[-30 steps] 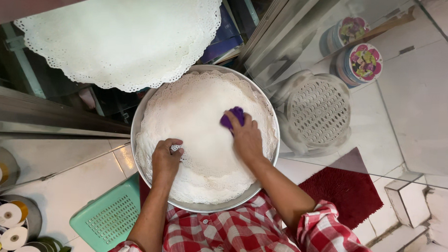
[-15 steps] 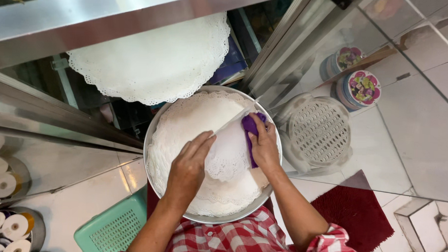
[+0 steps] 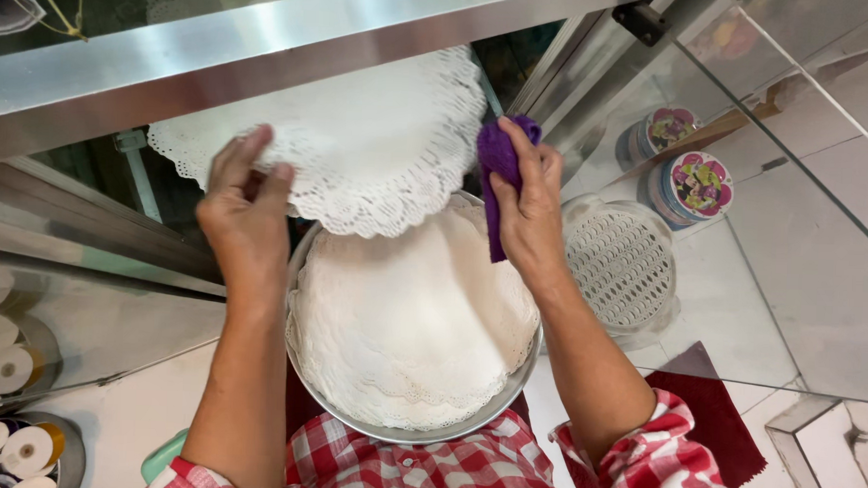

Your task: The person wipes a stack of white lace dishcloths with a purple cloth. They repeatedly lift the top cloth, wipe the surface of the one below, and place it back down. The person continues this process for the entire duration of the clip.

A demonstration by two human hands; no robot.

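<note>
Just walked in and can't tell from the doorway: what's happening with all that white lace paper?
A person in a red checked shirt holds a round white paper doily up by its scalloped edge, left hand on one side, right hand on the other. The right hand also grips a purple cloth. Below sits a round metal tray holding a stack of doilies.

Take the round metal tray [image 3: 418, 431] as your landmark: a stack of paper doilies [image 3: 412, 325] lies in it. Beyond its far rim lies a large doily [image 3: 361, 136]. Right of it sits a perforated basket [image 3: 621, 265], two tins [image 3: 691, 186] farther beyond. Tape rolls [image 3: 9, 446] lie far left.
</note>
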